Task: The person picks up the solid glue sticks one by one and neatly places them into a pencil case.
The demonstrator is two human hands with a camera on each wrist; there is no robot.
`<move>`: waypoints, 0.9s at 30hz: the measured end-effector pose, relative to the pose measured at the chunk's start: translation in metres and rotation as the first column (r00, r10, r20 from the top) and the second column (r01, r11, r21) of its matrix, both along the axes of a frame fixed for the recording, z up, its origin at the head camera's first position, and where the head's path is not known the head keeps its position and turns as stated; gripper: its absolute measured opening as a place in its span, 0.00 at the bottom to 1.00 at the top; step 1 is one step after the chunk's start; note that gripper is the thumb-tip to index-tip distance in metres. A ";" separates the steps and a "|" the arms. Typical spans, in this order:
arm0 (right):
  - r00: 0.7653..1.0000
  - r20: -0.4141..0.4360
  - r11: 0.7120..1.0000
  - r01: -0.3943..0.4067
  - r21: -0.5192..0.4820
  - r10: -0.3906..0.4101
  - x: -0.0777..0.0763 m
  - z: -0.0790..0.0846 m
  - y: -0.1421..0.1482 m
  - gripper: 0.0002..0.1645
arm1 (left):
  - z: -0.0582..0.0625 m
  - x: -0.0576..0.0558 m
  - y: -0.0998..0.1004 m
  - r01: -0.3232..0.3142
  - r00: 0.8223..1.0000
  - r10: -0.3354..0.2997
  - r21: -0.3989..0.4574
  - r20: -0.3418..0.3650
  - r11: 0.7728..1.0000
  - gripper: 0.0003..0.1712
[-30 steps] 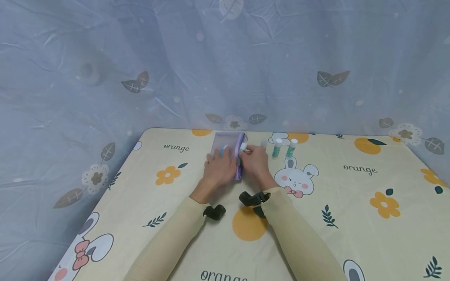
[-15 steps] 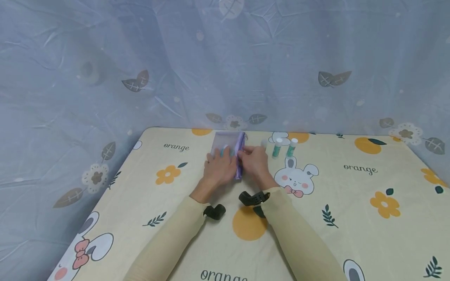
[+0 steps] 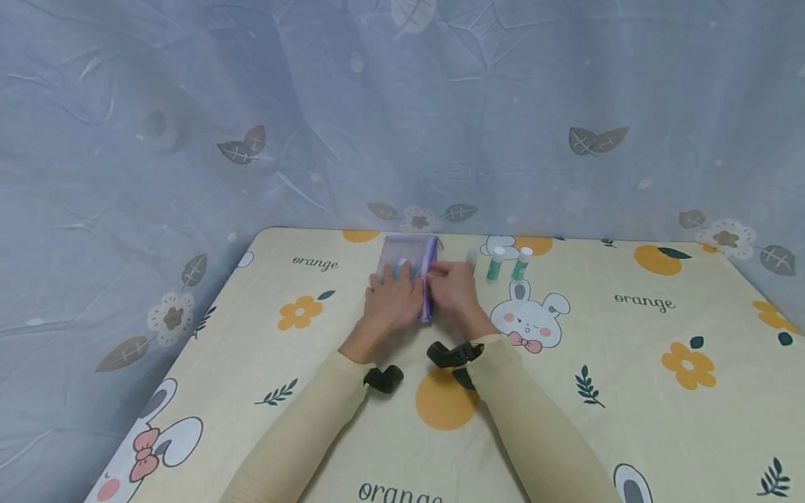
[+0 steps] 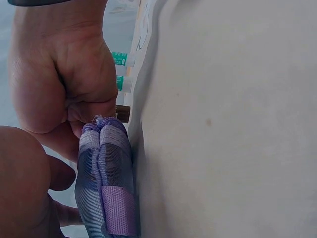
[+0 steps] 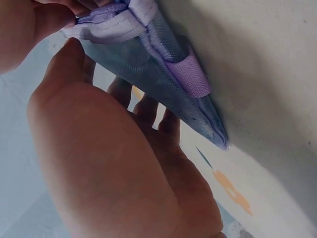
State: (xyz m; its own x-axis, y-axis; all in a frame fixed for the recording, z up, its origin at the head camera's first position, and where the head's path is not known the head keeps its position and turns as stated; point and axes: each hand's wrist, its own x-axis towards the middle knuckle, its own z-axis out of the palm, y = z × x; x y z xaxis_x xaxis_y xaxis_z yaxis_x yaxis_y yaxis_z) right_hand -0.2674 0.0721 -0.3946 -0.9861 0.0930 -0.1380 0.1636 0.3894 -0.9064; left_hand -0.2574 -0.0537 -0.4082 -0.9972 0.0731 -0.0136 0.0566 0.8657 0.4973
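Observation:
A purple mesh zip pouch [image 3: 409,248] lies on the table. My left hand [image 3: 393,300] rests on it, fingers spread over the mesh and thumb by the zip edge. A blue-green, white-ended thing [image 3: 400,267] shows through the mesh beside those fingers. At the pouch's right edge, my right hand [image 3: 455,288] has its fingers curled, thumb and fingertips pinching the zip band [image 5: 114,29]; its fingertips are partly hidden. Two green glue sticks with white caps, one nearer [image 3: 495,265] and one farther right [image 3: 521,265], stand beyond the right hand.
A small greyish cylinder [image 3: 472,257] stands just behind the right hand, partly covered. Its lower part is hidden in the head view. The table has a cream printed cloth [image 3: 566,419], and a pale blue curtain [image 3: 402,140] hangs behind its far edge.
One second ago a white-capped glue stick showed in the right fingers at the pouch's opening. It has gone leftward into the pouch, out of those fingers. The left hand has stayed in place.

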 end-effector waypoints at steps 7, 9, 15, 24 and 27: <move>1.000 -0.013 1.000 -0.001 -0.007 0.001 -0.002 0.001 0.003 0.28 | 0.017 0.013 0.002 0.002 1.000 -0.001 -0.026 0.020 1.000 0.36; 1.000 -0.017 1.000 0.002 -0.012 -0.002 -0.002 0.002 0.004 0.28 | 0.017 0.012 0.002 0.002 1.000 -0.002 -0.028 0.021 1.000 0.36; 1.000 -0.012 1.000 0.007 -0.014 -0.008 -0.001 0.005 0.004 0.28 | 0.004 0.003 0.001 0.006 1.000 -0.006 -0.020 0.022 1.000 0.39; 0.999 -0.049 1.000 0.006 -0.007 -0.007 -0.001 0.012 0.006 0.28 | -0.002 -0.001 0.001 -0.003 1.000 0.003 -0.016 0.001 1.000 0.43; 0.999 -0.050 1.000 0.002 -0.013 -0.003 -0.001 0.014 0.007 0.28 | 0.003 0.003 0.001 0.000 1.000 0.000 -0.026 0.012 1.000 0.43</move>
State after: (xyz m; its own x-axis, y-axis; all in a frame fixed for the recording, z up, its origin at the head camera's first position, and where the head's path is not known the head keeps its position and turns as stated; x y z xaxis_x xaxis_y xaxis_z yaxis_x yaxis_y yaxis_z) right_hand -0.2680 0.0788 -0.3804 -0.9915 0.0942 -0.0892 0.1185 0.3773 -0.9185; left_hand -0.2543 -0.0525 -0.4054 -0.9970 0.0725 -0.0273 0.0508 0.8782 0.4755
